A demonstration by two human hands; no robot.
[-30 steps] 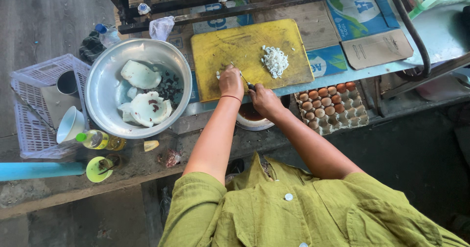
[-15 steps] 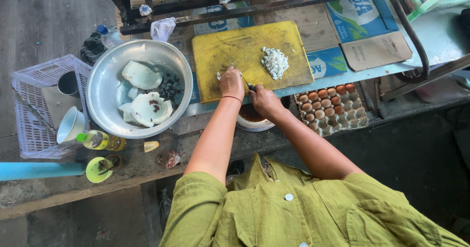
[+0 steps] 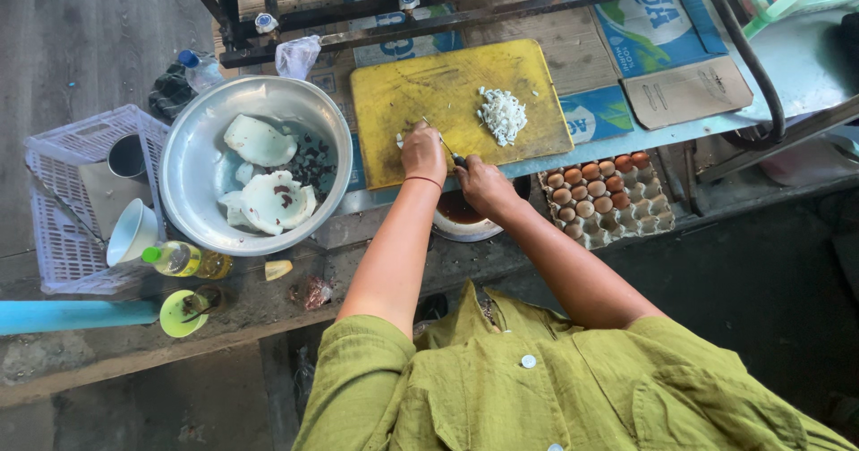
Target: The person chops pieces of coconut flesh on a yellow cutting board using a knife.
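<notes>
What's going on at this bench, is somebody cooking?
A person in a green shirt is cutting something small and white on a yellow cutting board. The left hand steadies the piece while the right hand works a small knife. A pile of chopped white bits lies further along the board. Beside it sit a round metal basin and a tray of brown eggs.

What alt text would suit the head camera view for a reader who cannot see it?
Seen from above, a person in a green shirt presses the left hand on a yellow cutting board while the right hand holds a knife beside a pile of chopped white pieces. A metal bowl sits left, an egg tray right.
</notes>
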